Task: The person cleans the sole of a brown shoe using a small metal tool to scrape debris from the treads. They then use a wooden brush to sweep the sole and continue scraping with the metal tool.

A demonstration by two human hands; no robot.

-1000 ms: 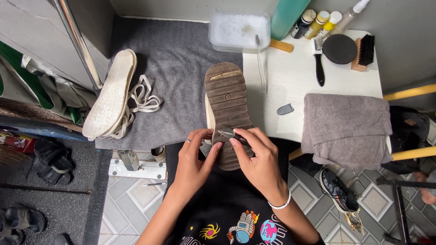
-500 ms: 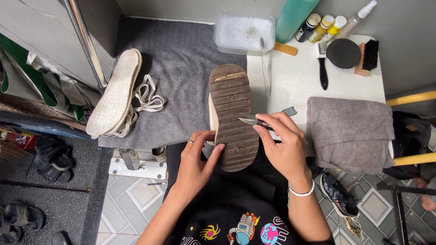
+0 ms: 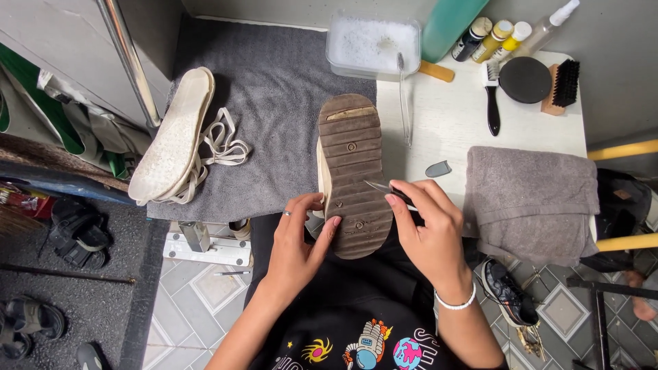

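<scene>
Setting: grey mat (image 3: 274,103) spread beside a white tabletop (image 3: 452,130), above a tiled floor (image 3: 199,281), seen from over the person's lap.
Shoe: brown-soled shoe (image 3: 353,175) lies sole up, heel toward the mat, toe over the lap, straddling the edge between mat and tabletop.
Left hand: left hand (image 3: 298,236) cups the toe end of the shoe from the left, fingers bent, thumb pressed on the ribbed sole; a ring shows on one finger.
Right hand: right hand (image 3: 428,229) pinches a thin metal pick (image 3: 380,187) between thumb and forefinger, its tip resting on the sole near the middle; a white bracelet circles the wrist.
Near the shoe: small grey wedge (image 3: 437,168) lies on the tabletop just right of the sole; a long clear stick (image 3: 404,103) leans out of a clear tub (image 3: 373,42) of white granules.
Right side: folded grey towel (image 3: 531,199) covers the table's right edge, near the right hand.
Far edge: green cylinder (image 3: 452,24), small bottles (image 3: 500,38), a round black tin (image 3: 526,79), a black bristle brush (image 3: 563,83) and a slim black-handled brush (image 3: 492,99).
Left side: pale insole (image 3: 171,133) and loose cream laces (image 3: 223,140) lie on the mat, well apart from the shoe.
Floor: dark sandals (image 3: 75,229) at left, a black sneaker (image 3: 507,294) at right.
</scene>
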